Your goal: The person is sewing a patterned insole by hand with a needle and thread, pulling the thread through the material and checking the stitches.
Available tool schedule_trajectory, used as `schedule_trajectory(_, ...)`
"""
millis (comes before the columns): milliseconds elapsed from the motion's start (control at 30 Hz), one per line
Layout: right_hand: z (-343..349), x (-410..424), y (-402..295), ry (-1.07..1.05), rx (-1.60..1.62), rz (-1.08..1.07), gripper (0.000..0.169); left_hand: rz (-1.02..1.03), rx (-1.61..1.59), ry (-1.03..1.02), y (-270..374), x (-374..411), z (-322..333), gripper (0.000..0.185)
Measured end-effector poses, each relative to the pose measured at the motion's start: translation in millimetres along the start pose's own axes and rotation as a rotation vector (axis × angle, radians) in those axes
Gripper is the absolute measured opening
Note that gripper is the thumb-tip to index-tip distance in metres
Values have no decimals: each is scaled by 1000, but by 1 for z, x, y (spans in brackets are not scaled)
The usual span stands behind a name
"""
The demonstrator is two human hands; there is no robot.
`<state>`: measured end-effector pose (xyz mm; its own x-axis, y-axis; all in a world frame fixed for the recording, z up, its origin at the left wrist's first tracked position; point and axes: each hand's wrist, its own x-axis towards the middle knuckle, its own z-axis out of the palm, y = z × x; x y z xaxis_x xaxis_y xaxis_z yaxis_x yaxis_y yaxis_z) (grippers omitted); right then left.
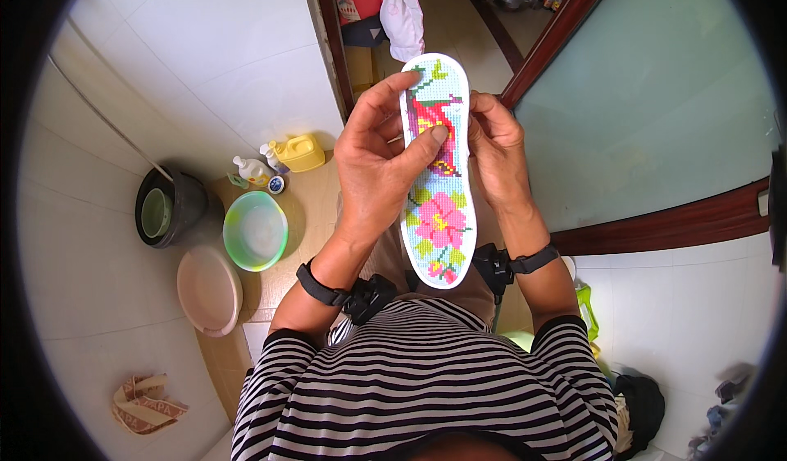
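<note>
A cross-stitched shoe insole (438, 215) with a white edge is held up lengthwise in front of my striped shirt. Pink and red flowers with green leaves pattern its face. My left hand (384, 147) grips its upper left side, thumb flat on the red stitching and index fingertip near the top edge; its other fingers are partly hidden behind. At the upper right edge, my right hand (497, 147) pinches the insole between thumb and bent fingers, and part of these fingertips is hidden. Black straps with black devices sit around both wrists.
On the tiled floor at left are a green basin (256, 231), a pink basin (209, 290) and a black bucket (184, 205). Bottles and a yellow jug (299, 153) stand by the wall. A frosted door panel (639, 110) with a dark red frame is at right.
</note>
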<state>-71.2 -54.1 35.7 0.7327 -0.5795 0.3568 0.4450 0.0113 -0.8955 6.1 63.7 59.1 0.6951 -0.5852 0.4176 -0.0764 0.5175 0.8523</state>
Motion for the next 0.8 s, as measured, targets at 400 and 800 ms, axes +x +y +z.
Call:
schedule_trajectory(400, -5, -10, -19, 85, -280, -124, 15, 16, -31, 21, 1, 2, -5, 51)
schedule_trajectory(800, 10, -10, -55, 9, -974, -574, 20, 35, 19, 13, 3, 2, -2, 50)
